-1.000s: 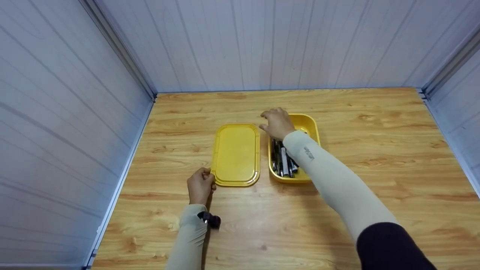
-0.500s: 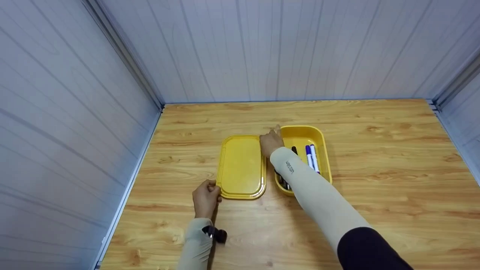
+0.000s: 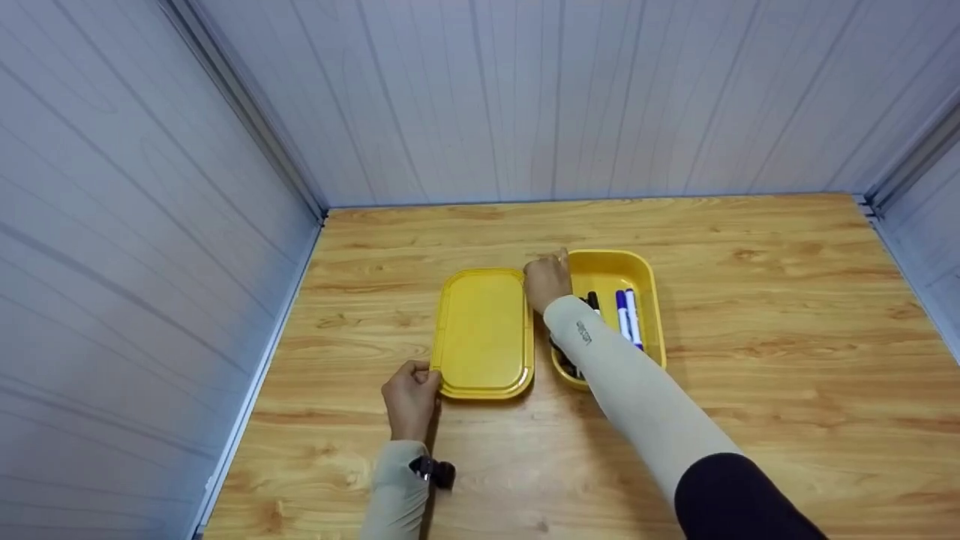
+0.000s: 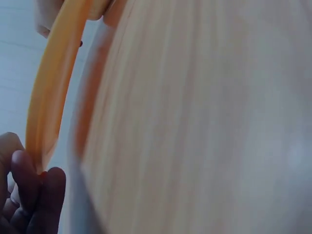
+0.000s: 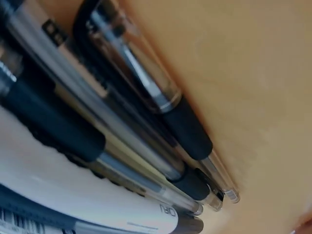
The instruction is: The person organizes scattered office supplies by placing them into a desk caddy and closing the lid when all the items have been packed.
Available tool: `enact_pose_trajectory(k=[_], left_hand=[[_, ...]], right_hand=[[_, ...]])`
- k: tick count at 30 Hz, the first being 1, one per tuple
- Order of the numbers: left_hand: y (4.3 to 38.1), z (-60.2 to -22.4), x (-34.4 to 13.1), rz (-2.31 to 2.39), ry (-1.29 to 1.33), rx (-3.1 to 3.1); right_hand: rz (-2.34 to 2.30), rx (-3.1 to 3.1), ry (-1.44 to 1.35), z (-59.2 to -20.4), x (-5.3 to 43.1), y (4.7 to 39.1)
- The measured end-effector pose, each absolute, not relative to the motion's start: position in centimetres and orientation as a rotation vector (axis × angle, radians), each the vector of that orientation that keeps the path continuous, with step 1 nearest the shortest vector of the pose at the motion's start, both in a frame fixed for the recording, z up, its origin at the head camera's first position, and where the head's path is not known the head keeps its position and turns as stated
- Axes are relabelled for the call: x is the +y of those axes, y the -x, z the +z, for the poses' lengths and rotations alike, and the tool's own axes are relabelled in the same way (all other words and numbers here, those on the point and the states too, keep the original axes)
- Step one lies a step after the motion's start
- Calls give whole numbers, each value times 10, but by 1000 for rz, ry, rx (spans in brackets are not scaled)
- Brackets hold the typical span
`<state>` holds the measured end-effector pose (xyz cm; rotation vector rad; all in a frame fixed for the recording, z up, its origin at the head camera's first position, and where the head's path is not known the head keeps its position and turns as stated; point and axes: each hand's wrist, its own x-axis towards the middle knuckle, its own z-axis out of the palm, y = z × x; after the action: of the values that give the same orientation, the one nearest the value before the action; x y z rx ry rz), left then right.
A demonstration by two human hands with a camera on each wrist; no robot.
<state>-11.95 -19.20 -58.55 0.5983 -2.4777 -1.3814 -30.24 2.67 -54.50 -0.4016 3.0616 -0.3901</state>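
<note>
A flat yellow lid (image 3: 484,334) with rounded corners lies between my hands in the head view. At its near left corner my left hand (image 3: 411,401) pinches the edge between thumb and fingers. My right hand (image 3: 547,283) holds the far right corner. In the left wrist view the lid (image 4: 51,92) appears edge-on, fingers of the other hand on both sides of its far end. Just right of it stands an open yellow box (image 3: 654,315), partly hidden under my right forearm. Inside are two white markers with blue caps (image 3: 628,319) and several black pens (image 5: 187,126).
The wooden tabletop (image 3: 765,322) extends around the lid and box. White panelled walls (image 3: 450,97) enclose it at the back and on both sides. A small black device (image 3: 435,471) is strapped to my left wrist.
My right hand has come down from above the box to the lid's far right corner, uncovering the blue-capped markers. My left hand stays at the near left corner. The head view has shifted slightly.
</note>
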Motion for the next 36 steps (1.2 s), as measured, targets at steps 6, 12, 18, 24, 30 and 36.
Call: enact_pose_trajectory(k=[6, 12, 18, 24, 30, 36], left_hand=[[120, -576, -195, -1302, -603, -2474], [118, -558, -193, -1318, -560, -2456], [115, -543, -190, -1335, -483, -2441], [110, -535, -188, -981, -322, -2467], [98, -522, -160, -556, -17, -2356], [85, -520, -106, -388, 441, -2436]], right_hand=[[-606, 3108, 403, -541, 25, 303], [-761, 3085, 339, -533, 25, 301], [-1107, 2931, 237, -523, 30, 298], [-1342, 2844, 164, -516, 36, 297], [-1344, 2801, 137, -514, 41, 292], [-1389, 2754, 62, -511, 43, 287]])
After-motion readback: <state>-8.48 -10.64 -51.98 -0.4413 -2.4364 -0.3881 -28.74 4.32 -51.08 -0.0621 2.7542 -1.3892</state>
